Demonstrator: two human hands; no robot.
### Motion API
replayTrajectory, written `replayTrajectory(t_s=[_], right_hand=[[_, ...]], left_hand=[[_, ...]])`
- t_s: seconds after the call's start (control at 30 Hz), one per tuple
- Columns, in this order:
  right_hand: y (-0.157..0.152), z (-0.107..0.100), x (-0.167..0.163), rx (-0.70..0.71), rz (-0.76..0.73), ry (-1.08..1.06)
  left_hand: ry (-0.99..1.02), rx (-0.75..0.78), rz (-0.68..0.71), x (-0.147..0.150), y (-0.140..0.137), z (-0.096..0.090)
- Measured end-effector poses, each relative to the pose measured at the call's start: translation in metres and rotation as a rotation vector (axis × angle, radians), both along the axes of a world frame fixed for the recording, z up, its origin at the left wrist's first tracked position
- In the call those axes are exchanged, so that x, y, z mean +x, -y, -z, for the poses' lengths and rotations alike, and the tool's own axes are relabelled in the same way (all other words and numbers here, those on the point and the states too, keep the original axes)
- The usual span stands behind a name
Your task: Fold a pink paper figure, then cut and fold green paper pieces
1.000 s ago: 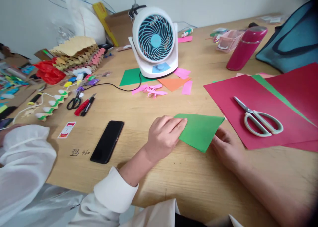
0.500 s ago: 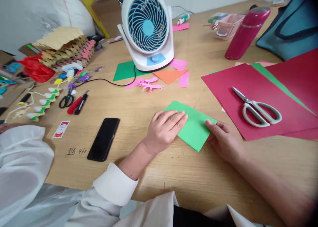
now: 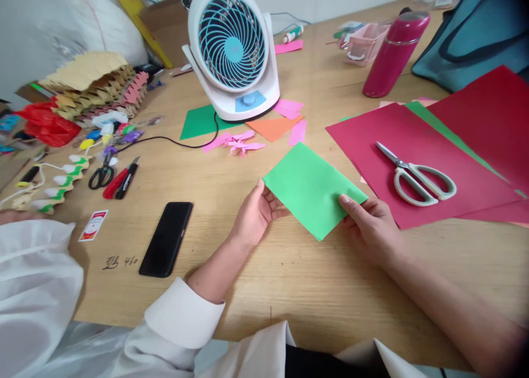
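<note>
Being thin, light and easily creased, the folded green paper sheet [image 3: 311,188] is pinched at opposite edges by the left hand [image 3: 255,217] and right hand [image 3: 372,226].

Green paper [image 3: 309,188] between hands (lifted)

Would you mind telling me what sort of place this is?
Probably a paper-craft worktable: coloured paper sheets, scissors, and both hands holding a folded green sheet.
</note>
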State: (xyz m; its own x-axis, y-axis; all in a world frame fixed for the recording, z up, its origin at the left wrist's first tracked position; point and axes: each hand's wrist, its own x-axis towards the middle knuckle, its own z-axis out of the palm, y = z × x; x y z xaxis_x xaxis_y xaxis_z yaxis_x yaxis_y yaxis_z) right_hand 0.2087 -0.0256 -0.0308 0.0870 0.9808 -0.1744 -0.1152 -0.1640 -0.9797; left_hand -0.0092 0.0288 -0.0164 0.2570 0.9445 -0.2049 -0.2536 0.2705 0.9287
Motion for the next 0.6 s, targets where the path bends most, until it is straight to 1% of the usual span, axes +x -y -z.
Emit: replayTrajectory(t_s=[0.03,0.07,0.17,0.23,0.33,0.4,0.47,0.5,0.6], right_hand=[[0.0,0.001,0.001,-0.003,-0.034,0.015],[0.0,0.001,0.002,-0.008,-0.065,0.024],[0.0,-0.004,0.002,-0.009,-0.121,-0.003],[-0.001,-0.01,-0.001,0.02,-0.147,-0.016],[-0.001,-0.019,-0.008,0.042,-0.234,0.021],[-0.001,-0.021,-0.011,0.023,-0.28,0.043],[0.0,-0.019,-0.013,0.012,-0.268,0.065],[-0.001,-0.018,-0.012,0.021,-0.234,0.083],[-0.002,-0.015,-0.007,0.114,-0.072,0.134]], left_hand=[[0.078,-0.078,0.01,0.0,0.0,-0.001],[0.113,-0.114,0.0,0.0,0.0,-0.002],[0.077,-0.112,-0.074,0.0,0.0,-0.005],[0.065,-0.122,-0.13,0.001,0.001,-0.006],[0.133,-0.159,-0.201,0.002,0.001,-0.005],[0.183,-0.177,-0.222,0.004,0.002,-0.005],[0.196,-0.187,-0.2,0.005,0.004,-0.005],[0.19,-0.188,-0.176,0.005,0.004,-0.005],[0.167,-0.144,-0.12,0.003,0.003,-0.004]])
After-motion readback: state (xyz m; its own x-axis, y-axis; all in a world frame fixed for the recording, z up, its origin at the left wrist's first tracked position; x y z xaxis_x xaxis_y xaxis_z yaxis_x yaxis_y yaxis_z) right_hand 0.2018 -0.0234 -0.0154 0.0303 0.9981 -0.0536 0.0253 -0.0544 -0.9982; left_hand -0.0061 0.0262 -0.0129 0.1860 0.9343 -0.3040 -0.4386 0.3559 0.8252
